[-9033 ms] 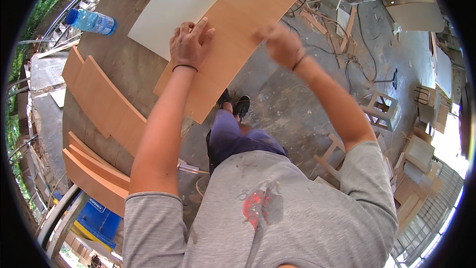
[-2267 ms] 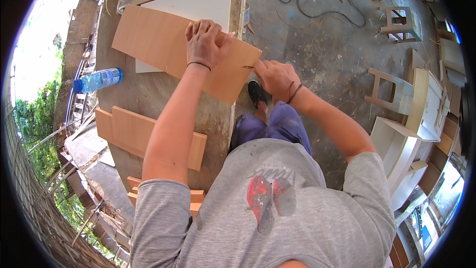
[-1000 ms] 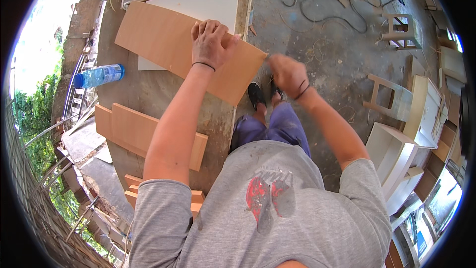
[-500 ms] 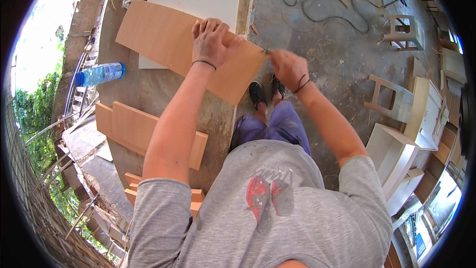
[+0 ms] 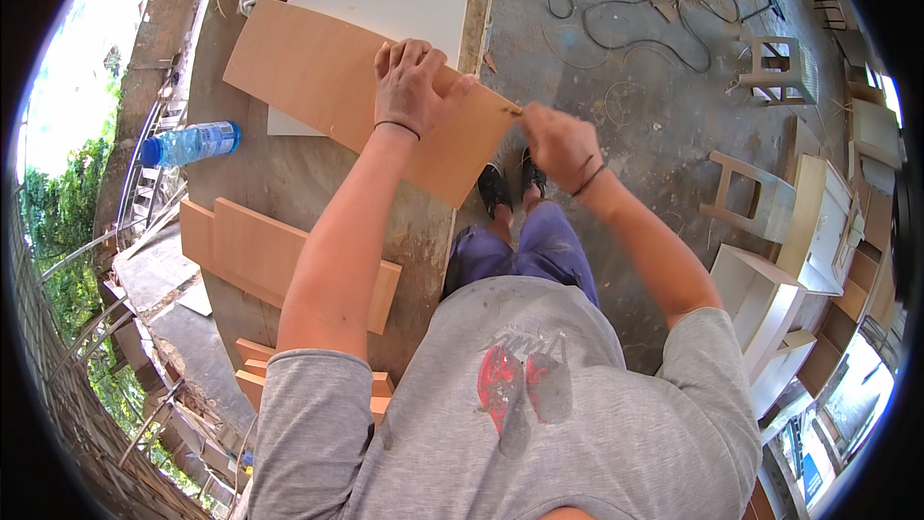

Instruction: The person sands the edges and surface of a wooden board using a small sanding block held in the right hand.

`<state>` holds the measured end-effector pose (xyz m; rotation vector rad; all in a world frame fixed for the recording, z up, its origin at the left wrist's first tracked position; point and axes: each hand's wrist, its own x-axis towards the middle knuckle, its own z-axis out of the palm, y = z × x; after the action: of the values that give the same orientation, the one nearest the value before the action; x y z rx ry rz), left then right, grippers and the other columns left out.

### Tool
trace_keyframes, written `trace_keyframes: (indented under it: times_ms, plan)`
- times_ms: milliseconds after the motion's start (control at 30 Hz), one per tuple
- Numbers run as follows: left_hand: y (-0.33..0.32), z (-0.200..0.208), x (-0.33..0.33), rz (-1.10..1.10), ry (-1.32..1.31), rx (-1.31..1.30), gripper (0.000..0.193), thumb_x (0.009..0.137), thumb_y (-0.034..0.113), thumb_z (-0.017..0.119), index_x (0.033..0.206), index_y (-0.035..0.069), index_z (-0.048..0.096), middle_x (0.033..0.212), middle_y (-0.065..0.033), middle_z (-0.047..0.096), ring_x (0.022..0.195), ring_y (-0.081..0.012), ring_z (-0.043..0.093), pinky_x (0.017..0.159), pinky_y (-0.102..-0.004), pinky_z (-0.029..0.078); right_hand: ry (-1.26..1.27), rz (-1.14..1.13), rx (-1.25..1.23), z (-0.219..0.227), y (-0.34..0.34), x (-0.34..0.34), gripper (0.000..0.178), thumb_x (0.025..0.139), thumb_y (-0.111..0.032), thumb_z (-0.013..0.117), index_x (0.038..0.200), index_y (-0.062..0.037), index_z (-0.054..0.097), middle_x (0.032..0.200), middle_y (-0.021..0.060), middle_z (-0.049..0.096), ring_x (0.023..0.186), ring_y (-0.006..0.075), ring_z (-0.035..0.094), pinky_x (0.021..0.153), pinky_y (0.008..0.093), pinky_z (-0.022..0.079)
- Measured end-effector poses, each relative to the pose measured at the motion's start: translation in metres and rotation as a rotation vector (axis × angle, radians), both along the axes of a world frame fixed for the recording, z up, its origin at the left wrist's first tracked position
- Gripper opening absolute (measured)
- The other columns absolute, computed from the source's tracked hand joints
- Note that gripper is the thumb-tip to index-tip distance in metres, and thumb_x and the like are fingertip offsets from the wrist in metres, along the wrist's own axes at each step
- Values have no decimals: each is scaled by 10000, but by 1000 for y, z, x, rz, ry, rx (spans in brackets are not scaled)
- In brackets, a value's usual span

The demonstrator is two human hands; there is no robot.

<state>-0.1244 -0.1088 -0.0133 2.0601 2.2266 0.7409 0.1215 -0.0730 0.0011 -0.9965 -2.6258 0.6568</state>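
A long light-brown wooden board [image 5: 298, 58] lies slanted on the worktable, its right end sticking out past the table's edge. My left hand [image 5: 414, 91] grips it near the far edge, fingers bent over that edge and thumb spread to the right. Just beyond the board's right corner is my right hand [image 5: 558, 140], closed and somewhat blurred. A small dark bit shows at that corner beside its fingers; what the hand holds is too hidden to name. Beneath the brown board lies a white panel [image 5: 423, 14], partly covered.
On the worktable [image 5: 279, 169], a blue-capped plastic bottle [image 5: 192, 143] lies on its side. Several brown boards [image 5: 255, 246] are stacked nearer me. Cables [image 5: 626, 34] and wood scraps litter the floor. Stools [image 5: 751, 197] and white cabinet pieces [image 5: 760, 289] stand at right.
My right hand has shifted slightly down and toward me at the board's corner. My left hand and the board have stayed nearly in place.
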Motion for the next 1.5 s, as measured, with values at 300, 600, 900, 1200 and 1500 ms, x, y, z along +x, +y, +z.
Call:
trace_keyframes:
  times_ms: [300,600,900,1200,1500]
  plan:
    - [1,3,0,17,-24,-104,452,776,485,706,927,60,670,1089,-90,581,1195,-269,458,1101,-463,227,-110,-89,-66,2,13,-3,121,956,-215,503,941,-96,518,791,148,644,746,393,633,601,491,482]
    - [-2,3,7,10,-16,-3,405,757,432,735,908,63,665,1015,-76,599,1104,-269,515,1058,-434,282,-168,-241,-105,5,4,-12,113,944,-206,498,940,-96,525,861,130,670,804,371,653,649,491,499]
    - [-2,-1,4,4,-15,-39,433,766,468,720,920,68,664,1059,-81,585,1156,-274,478,1084,-452,248,-185,-204,-81,-1,17,-2,160,980,-242,492,945,-88,515,815,154,651,762,394,638,613,489,492]
    - [-2,0,5,12,-10,-51,429,761,463,725,914,67,664,1074,-84,587,1168,-277,471,1095,-458,241,-249,-225,-81,-4,41,7,163,962,-240,470,947,-96,545,848,141,665,796,379,651,643,486,511]
    - [0,5,2,13,-46,-138,447,772,487,704,913,66,660,1098,-85,582,1200,-268,450,1115,-466,215,-86,-53,123,-41,14,9,63,840,-130,561,887,-122,602,893,78,656,847,292,659,669,423,533]
